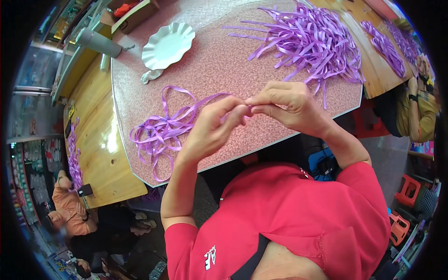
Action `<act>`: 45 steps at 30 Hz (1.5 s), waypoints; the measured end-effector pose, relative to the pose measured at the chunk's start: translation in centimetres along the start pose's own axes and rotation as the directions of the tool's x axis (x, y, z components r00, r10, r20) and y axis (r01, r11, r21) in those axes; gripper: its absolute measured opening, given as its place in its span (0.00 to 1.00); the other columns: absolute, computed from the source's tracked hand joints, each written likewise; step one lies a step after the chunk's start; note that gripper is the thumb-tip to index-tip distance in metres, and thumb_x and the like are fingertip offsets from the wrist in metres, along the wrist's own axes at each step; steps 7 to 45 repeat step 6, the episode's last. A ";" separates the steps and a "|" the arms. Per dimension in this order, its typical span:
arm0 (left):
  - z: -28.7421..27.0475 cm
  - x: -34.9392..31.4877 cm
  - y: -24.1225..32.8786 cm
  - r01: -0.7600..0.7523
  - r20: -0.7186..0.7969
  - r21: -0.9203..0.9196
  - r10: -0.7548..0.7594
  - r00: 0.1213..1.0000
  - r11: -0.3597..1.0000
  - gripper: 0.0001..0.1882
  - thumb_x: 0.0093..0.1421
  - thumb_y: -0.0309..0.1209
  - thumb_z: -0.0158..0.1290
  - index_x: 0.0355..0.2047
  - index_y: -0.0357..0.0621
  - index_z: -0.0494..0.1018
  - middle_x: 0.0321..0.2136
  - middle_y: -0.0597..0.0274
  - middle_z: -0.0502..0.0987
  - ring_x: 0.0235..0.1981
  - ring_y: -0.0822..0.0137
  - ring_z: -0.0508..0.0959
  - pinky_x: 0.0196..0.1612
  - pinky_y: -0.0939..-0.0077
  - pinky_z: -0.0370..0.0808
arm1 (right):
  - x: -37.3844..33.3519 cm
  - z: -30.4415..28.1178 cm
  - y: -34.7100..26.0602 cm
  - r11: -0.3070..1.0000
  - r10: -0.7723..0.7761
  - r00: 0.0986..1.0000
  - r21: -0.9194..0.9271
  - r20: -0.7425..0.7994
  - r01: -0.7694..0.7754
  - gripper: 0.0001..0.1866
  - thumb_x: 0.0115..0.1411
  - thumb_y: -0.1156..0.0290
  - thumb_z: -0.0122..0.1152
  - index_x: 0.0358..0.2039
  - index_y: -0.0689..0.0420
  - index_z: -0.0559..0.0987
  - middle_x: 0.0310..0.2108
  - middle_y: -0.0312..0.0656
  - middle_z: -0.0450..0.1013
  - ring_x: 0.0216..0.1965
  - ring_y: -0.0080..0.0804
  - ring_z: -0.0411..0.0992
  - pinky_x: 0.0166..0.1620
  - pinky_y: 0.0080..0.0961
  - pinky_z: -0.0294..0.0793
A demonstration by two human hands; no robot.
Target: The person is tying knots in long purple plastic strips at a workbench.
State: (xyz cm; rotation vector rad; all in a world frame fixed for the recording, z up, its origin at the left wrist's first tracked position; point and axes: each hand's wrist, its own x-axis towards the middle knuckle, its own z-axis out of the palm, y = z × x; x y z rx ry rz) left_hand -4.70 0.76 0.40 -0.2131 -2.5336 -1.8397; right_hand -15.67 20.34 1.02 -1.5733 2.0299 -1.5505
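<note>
Over the near part of the pink-speckled table, both hands meet fingertip to fingertip. My left hand (217, 122) is closed on a narrow purple ribbon (201, 103), its fingers curled and thumb pressed in. Against it, my right hand (285, 103) pinches a bit of the same ribbon between thumb and forefinger. The exact spot where the fingertips join is mostly covered by the fingers. From the left hand, the ribbon trails left into a loose looped bundle (161, 129) lying on the table. A large heap of purple ribbons (319, 44) lies beyond my right hand.
A white scalloped dish (169, 45) and a grey tumbler (99, 42) stand at the far left. A cardboard box (135, 16) sits behind them. More purple ribbons (385, 49) lie on the wooden table at right. People sit at both sides; red stools (409, 190) stand at lower right.
</note>
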 end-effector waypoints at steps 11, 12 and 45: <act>-2.8 -1.7 0.3 0.049 -0.136 0.037 -0.043 0.990 0.998 0.08 0.69 0.30 0.49 0.38 0.38 0.74 0.25 0.68 0.71 0.27 0.77 0.69 0.31 0.81 0.67 | -0.1 -1.1 0.3 0.992 0.123 0.984 -0.023 0.126 -0.121 0.07 0.57 0.75 0.67 0.37 0.60 0.83 0.29 0.43 0.77 0.33 0.33 0.78 0.37 0.31 0.75; -2.8 -1.7 0.3 0.049 -0.136 0.037 -0.043 0.990 0.998 0.08 0.69 0.30 0.49 0.38 0.38 0.74 0.25 0.68 0.71 0.27 0.77 0.69 0.31 0.81 0.67 | -0.1 -1.1 0.3 0.992 0.123 0.984 -0.023 0.126 -0.121 0.07 0.57 0.75 0.67 0.37 0.60 0.83 0.29 0.43 0.77 0.33 0.33 0.78 0.37 0.31 0.75; -2.8 -1.7 0.3 0.049 -0.136 0.037 -0.043 0.990 0.998 0.08 0.69 0.30 0.49 0.38 0.38 0.74 0.25 0.68 0.71 0.27 0.77 0.69 0.31 0.81 0.67 | -0.1 -1.1 0.3 0.992 0.123 0.984 -0.023 0.126 -0.121 0.07 0.57 0.75 0.67 0.37 0.60 0.83 0.29 0.43 0.77 0.33 0.33 0.78 0.37 0.31 0.75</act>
